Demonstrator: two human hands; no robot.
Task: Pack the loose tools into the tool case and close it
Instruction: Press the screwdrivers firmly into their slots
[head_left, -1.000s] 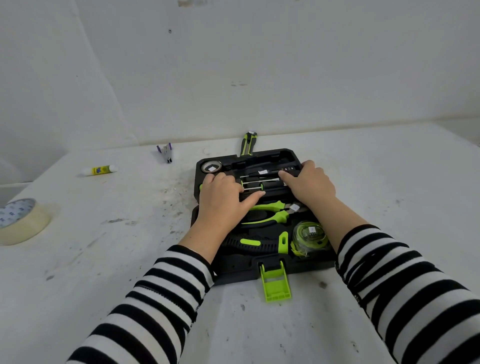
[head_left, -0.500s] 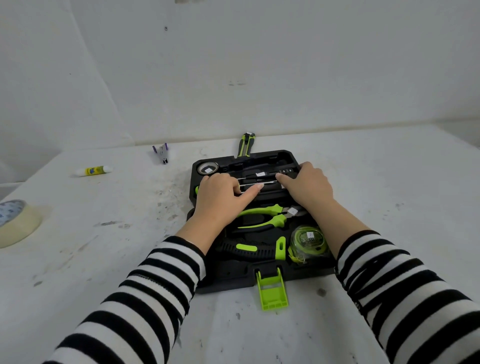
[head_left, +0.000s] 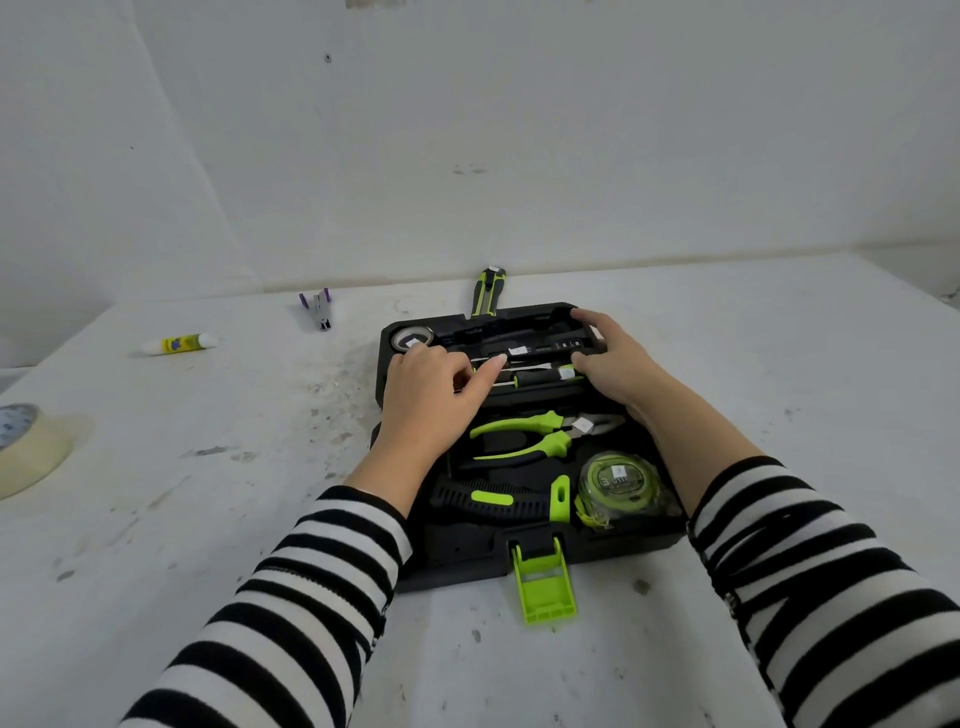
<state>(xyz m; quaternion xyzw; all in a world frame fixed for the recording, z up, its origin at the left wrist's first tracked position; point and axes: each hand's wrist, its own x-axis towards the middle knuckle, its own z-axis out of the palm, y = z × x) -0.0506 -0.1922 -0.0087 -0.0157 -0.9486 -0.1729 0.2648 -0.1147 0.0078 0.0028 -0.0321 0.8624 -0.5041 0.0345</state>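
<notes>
Hands, left hand (head_left: 434, 392) and right hand (head_left: 615, 364), now shifted farther up the tool case (head_left: 462, 566), fingers loosely spread on the screwdrivers (head_left: 530, 370), gripping nothing, seating them; green knife (head_left: 485, 292) beyond the fingertips unpacked.

Tool case (head_left: 452, 564): matt black moulded plastic, with a glossy lime-green plastic latch (head_left: 544, 587) at 6 o'clock. Pliers (head_left: 530, 436): smooth green grips, bare metal jaws. Tape measure (head_left: 618, 486): glossy translucent green plastic shell. Screwdrivers (head_left: 524, 366): bright metal shafts. Table (head_left: 208, 519): matt white, scuffed and stained. Tape roll (head_left: 26, 452) at 9 o'clock: matt cream paper. Sleeves (head_left: 322, 587): soft striped knit cloth.
</notes>
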